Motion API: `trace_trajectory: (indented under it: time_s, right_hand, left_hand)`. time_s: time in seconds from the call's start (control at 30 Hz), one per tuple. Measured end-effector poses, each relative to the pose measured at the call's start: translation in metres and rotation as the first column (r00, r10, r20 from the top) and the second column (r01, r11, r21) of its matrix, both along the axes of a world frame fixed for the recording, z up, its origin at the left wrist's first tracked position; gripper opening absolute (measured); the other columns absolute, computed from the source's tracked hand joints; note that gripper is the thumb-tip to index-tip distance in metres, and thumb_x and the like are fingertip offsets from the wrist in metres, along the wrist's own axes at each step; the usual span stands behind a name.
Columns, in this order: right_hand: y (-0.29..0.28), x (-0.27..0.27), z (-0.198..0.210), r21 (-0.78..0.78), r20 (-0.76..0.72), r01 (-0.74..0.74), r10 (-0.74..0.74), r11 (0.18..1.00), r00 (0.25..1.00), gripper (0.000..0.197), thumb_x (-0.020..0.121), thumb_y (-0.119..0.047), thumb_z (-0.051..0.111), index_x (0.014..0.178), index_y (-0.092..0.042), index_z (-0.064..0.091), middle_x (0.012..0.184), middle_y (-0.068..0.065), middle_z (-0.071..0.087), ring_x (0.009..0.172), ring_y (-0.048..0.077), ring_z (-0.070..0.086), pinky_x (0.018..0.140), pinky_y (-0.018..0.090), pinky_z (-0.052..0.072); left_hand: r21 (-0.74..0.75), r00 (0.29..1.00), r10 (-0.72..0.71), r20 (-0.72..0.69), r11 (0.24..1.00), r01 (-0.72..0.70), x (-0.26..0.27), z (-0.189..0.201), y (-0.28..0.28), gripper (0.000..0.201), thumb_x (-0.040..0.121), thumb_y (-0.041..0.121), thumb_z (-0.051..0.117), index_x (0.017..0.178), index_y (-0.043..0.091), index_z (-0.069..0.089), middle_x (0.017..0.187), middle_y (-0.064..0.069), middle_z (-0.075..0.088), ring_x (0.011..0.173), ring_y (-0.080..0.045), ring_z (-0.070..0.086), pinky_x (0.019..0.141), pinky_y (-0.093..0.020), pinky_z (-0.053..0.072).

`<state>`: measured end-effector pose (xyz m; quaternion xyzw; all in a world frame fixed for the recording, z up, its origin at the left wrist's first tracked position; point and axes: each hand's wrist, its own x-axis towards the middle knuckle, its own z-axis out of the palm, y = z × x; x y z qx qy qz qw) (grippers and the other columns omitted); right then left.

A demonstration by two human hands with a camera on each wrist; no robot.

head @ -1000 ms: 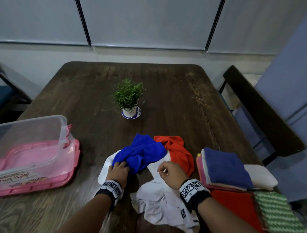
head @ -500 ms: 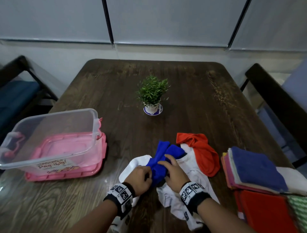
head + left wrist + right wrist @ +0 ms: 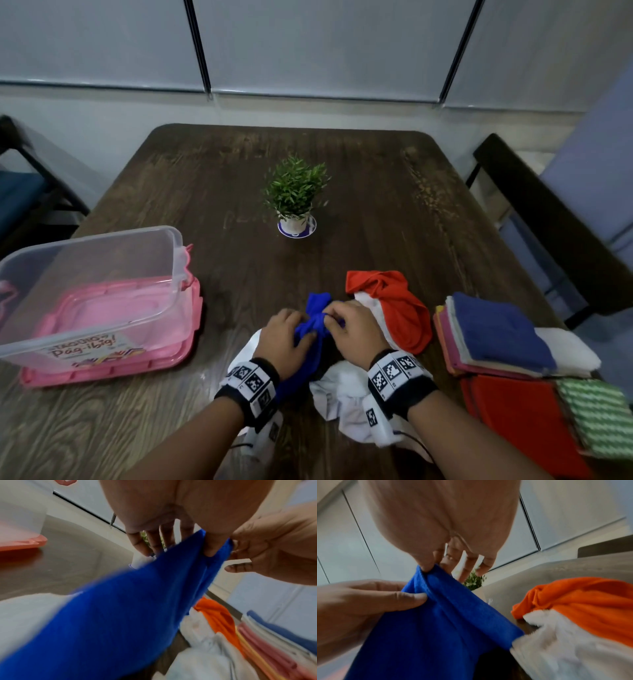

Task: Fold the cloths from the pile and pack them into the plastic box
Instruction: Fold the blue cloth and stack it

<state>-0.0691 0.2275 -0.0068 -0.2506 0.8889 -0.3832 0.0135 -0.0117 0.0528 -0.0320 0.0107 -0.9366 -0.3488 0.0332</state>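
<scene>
At the near edge of the bench [image 3: 359, 192], both hands pinch one bunched edge of the blue cloth [image 3: 313, 329]. The left hand [image 3: 286, 337] and right hand [image 3: 351, 330] sit just beside each other, fingers [image 3: 412, 599] curled round the hem, probably to find corners before spreading it for folding. The cloth lies over the white cloth [image 3: 346, 394] of the pile. The plastic box [image 3: 85, 294] waits left, holding no cloths.
</scene>
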Motion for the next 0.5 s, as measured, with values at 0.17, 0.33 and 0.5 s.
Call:
trace_trajectory:
  time_s: [0.17,0.33,0.5]
  right_hand:
    - [0.010,-0.016,0.046,-0.154,-0.006,0.015,-0.017,0.988,1.000,0.008,0.095,-0.010,0.053,0.094,-0.013,0.061,0.082,-0.006,0.063,0.078,0.011,0.060,0.074,0.023,0.045]
    - [0.022,-0.018,0.073,-0.194,0.075,-0.068,0.084,0.979,0.994,0.007,0.096,-0.016,0.051,0.095,-0.019,0.058,0.088,-0.005,0.064,0.085,0.013,0.062,0.080,0.032,0.050]
    - [0.038,-0.022,0.088,-0.211,0.074,-0.059,0.077,0.976,0.994,0.006,0.089,-0.021,0.070,0.085,-0.019,0.067,0.086,-0.002,0.065,0.078,0.010,0.061,0.076,0.027,0.051]
  left_hand:
    - [0.228,0.978,0.053,-0.203,0.974,-0.005,-0.020,0.042,0.012,0.030,0.077,0.031,0.046,0.092,0.013,0.063,0.093,0.004,0.056,0.089,-0.014,0.054,0.086,-0.029,0.045]
    - [0.402,0.975,-0.070,-0.211,0.903,0.152,-0.021,0.074,0.032,0.049,0.075,0.052,0.070,0.110,0.021,0.056,0.104,0.006,0.061,0.096,-0.009,0.058,0.084,-0.025,0.048]
    - [0.282,0.953,0.054,-0.298,0.959,0.034,-0.019,0.069,0.041,0.052,0.074,0.056,0.068,0.111,0.020,0.058,0.109,0.008,0.053,0.104,-0.005,0.051,0.090,-0.027,0.047]
